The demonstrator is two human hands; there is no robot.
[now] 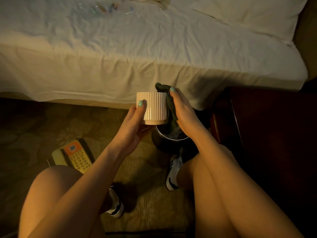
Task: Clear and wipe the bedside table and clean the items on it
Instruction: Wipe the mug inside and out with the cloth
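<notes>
A white ribbed cup [152,107] is held upright in front of me, above the floor. My left hand [133,124] grips its left side and base, thumb on the ribbed wall. My right hand [182,112] holds a dark cloth [169,109] against the cup's right side, with a corner of the cloth sticking up over the rim. The dark wooden bedside table [267,134] stands at the right. A telephone [75,155] with orange and yellow keys lies on the carpet at the left.
Below the cup sits a dark round bin [171,143] with a metal rim. A bed with a white sheet [137,48] fills the upper half, and a pillow [248,16] lies at the upper right. My knees and sneakers are over patterned carpet [145,177].
</notes>
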